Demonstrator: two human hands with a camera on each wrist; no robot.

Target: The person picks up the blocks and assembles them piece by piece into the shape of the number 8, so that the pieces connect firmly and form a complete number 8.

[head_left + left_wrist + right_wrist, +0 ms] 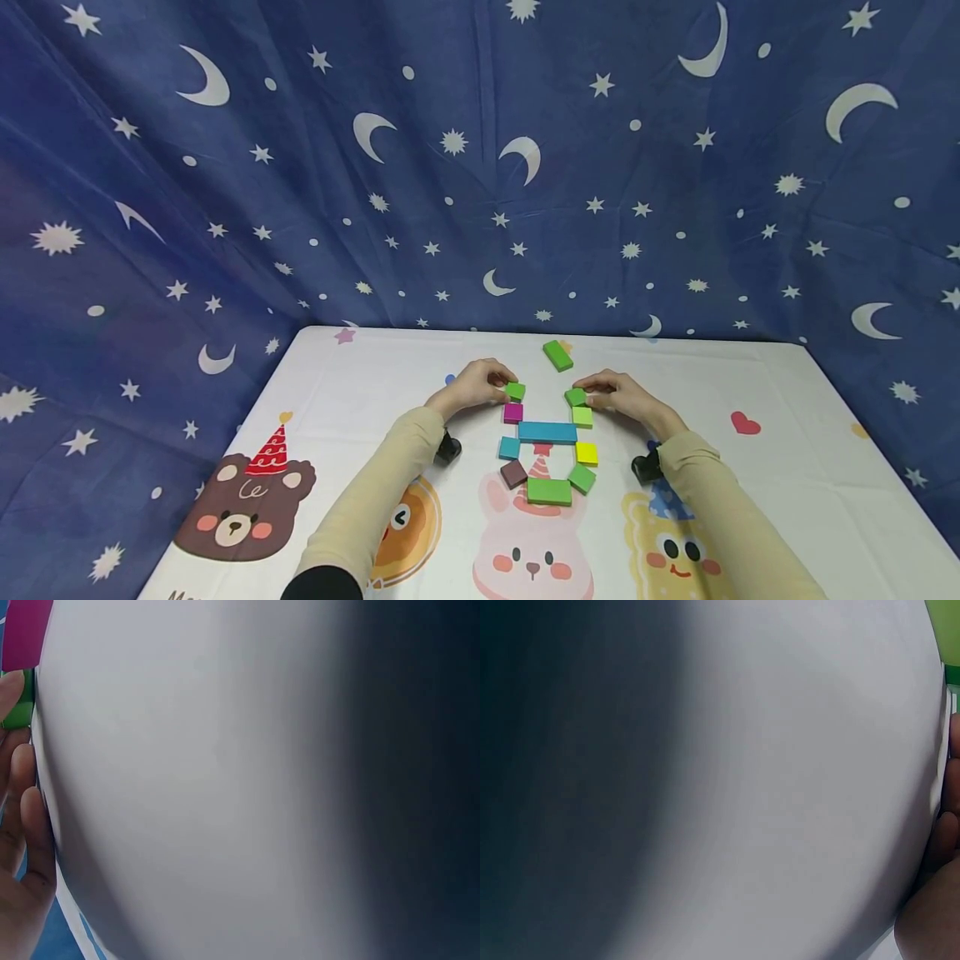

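Observation:
My left hand pinches a small green block at the top left of a block outline; its thumb lies against the block in the left wrist view. Just below sits a magenta block. Opposite, my right hand holds another small green block, turned at an angle, above a lime block. Between the two sides lies a long blue block. In the right wrist view only finger edges and parts of green blocks show at the right border.
Lower in the outline are a small blue block, a brown block, a long green block, a green block and a yellow block. Beyond the hands lies a separate green block. A starry curtain hangs behind the table.

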